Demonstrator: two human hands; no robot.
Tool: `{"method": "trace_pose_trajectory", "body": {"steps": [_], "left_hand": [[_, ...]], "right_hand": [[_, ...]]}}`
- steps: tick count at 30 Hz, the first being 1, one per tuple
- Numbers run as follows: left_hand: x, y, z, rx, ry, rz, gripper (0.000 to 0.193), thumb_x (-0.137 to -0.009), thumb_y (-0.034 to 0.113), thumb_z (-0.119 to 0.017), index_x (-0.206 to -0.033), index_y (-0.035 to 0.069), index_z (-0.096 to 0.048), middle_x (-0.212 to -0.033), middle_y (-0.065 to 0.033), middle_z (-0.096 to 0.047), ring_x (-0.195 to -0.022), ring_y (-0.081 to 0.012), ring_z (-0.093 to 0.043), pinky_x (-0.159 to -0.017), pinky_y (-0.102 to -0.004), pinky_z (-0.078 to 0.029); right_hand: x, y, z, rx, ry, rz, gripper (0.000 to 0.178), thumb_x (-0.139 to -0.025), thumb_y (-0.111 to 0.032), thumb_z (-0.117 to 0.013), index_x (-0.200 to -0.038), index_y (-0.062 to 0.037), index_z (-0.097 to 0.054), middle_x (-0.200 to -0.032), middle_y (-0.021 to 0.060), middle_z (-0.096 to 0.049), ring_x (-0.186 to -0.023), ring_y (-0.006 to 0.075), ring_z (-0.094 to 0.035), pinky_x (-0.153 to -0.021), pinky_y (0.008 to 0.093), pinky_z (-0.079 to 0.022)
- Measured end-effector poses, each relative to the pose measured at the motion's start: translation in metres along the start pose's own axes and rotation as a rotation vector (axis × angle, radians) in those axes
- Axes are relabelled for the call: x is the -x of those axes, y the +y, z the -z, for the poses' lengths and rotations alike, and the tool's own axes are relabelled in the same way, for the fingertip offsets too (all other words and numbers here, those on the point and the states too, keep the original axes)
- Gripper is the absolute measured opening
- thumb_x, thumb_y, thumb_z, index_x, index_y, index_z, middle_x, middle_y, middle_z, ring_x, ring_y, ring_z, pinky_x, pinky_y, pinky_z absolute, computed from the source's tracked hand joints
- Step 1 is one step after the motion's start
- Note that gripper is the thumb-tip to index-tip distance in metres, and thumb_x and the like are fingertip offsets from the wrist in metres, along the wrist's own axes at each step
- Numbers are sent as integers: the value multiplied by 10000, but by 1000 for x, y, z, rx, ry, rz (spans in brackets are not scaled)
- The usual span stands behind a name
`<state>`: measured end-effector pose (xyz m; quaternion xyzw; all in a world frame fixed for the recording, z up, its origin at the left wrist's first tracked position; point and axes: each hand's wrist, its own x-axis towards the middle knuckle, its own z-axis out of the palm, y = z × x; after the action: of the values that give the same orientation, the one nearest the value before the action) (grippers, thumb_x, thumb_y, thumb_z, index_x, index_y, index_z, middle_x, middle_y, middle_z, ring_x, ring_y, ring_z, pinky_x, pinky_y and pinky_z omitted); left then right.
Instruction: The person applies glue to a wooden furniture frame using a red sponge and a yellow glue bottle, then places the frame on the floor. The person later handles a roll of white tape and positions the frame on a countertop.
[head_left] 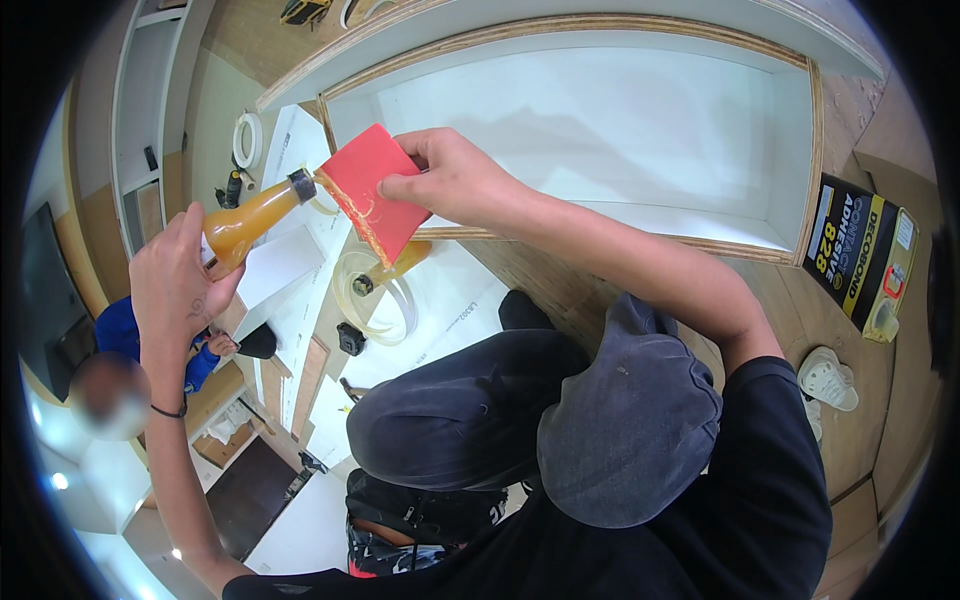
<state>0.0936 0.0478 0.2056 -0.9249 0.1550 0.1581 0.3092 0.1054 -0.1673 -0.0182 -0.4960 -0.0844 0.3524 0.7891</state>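
While the left grip (pixel 182 278) wraps the amber bottle (pixel 243 222), right grip (pixel 455 180) pinches the red card (pixel 372 170) just beside its mouth, by the open box (pixel 600 120)'s left end; over-tilting could drip onto the nearer coiled strip (pixel 407 312), a loose pinch could drop the card.

The card (pixel 372 172) was red, streaked with yellow glue (pixel 352 208); the bottle (pixel 238 228) orange, its tip (pixel 301 186) black; the cabinet (pixel 600 120) white inside; the tin (pixel 862 250) black and yellow.

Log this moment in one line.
left hand: amber bottle, tilted | right hand: red sheet, amber smears along edge | nearby: white box
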Motion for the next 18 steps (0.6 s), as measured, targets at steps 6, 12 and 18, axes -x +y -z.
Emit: {"method": "trace_pose_trajectory", "body": {"steps": [6, 12, 18], "left_hand": [[4, 12, 2, 24, 1, -1, 397, -677, 284, -795, -896, 53, -558, -769, -112, -625, -669, -322, -638, -584, -395, -495], [8, 20, 4, 70, -9, -5, 390, -678, 281, -793, -898, 53, -566, -771, -111, -629, -668, -320, -639, -582, -391, -492], [11, 23, 3, 63, -28, -19, 405, -668, 280, -797, -915, 51, -572, -787, -114, -636, -685, -320, -643, -587, -393, -497]], "right_hand": [[-2, -2, -1, -26, 6, -9, 317, -843, -150, -644, -1078, 59, -680, -959, 157, -717, -856, 203, -679, -829, 331, -526], [-2, -4, 0, -26, -4, -7, 313, -848, -140, -638, -1086, 59, -678, -964, 152, -713, -863, 190, -672, -820, 325, -530], [-2, -5, -1, -75, 6, -27, 317, -855, -135, -633, -1105, 56, -671, -991, 146, -710, -867, 176, -669, -805, 311, -532]]}}
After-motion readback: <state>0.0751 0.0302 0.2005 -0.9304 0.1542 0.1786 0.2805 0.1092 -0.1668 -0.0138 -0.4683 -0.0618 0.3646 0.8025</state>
